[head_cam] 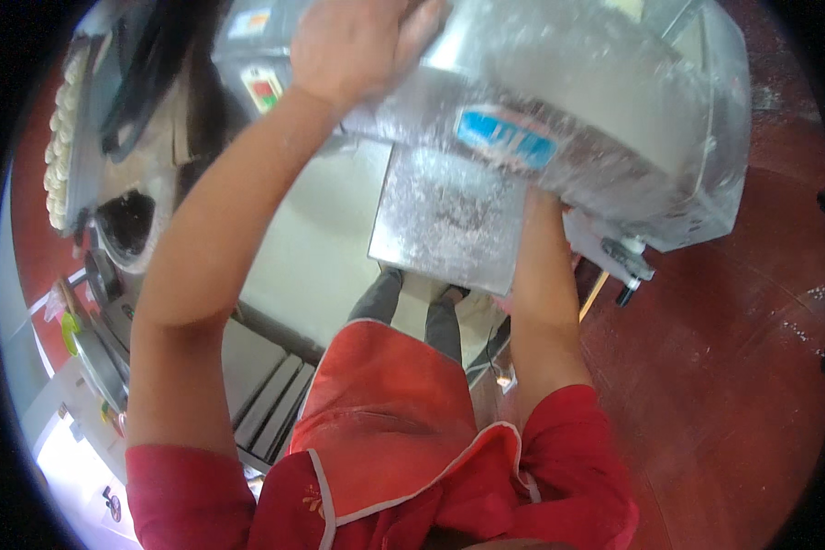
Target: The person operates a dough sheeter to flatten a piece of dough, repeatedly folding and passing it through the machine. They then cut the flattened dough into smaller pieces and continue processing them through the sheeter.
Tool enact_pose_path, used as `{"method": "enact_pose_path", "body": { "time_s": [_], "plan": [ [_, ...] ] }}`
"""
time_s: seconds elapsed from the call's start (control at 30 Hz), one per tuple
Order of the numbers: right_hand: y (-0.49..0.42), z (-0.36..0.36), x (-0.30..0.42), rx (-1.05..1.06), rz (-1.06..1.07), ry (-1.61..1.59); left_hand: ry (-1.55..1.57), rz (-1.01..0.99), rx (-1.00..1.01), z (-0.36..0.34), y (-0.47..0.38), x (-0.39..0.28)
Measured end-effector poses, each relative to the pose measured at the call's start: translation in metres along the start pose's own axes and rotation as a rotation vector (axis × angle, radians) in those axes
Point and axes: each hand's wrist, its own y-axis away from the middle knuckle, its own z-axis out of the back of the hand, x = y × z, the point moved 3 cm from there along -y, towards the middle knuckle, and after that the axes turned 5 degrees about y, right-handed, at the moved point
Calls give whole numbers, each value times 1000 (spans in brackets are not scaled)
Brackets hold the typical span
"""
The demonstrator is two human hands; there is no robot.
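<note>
A floury stainless-steel machine (632, 124), apparently a dough sheeter, stands before me. It bears a blue label (505, 137) and, on its left, a switch plate with red and green buttons (263, 89). My left hand (357, 51) lies over the machine's top, slightly blurred, thumb apart; its fingertips are cut off or hidden at the picture's upper edge. A flour-dusted metal tray plate (447, 220) slopes out from the machine towards me. My right forearm (546, 295) reaches along the plate's right edge, and the hand itself is hidden under the machine's housing.
A black-handled crank (632, 275) juts from the machine's lower right. At far left, several white dough pieces (58, 151) line a tray, near a dark-bottomed bowl (127, 223). A slatted metal surface (268, 399) lies lower left. White specks dot the red floor (715, 385).
</note>
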Motion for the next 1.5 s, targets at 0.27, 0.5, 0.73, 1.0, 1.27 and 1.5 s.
{"method": "enact_pose_path", "body": {
  "time_s": [0.27, 0.5, 0.73, 1.0, 1.27, 1.5],
  "plan": [
    [17, 18, -7, 77, -21, -29, 351, -51, -265, -58, 168, -20],
    [132, 105, -38, 29, -209, -22, 1807, 1699, 174, -255, 306, -29],
    [213, 178, -46, 57, -293, -46, 1958, 1493, -309, -294, 278, 6],
    [280, 298, -70, -94, -408, 133, 1383, 1691, -267, -188, 444, 8],
    [225, 207, -10, -101, -289, 450, 1303, 1450, -91, -185, 369, 6],
    [129, 147, 27, -20, 10, 922, 1148, 1225, -79, -222, 279, 61]
  ]
}}
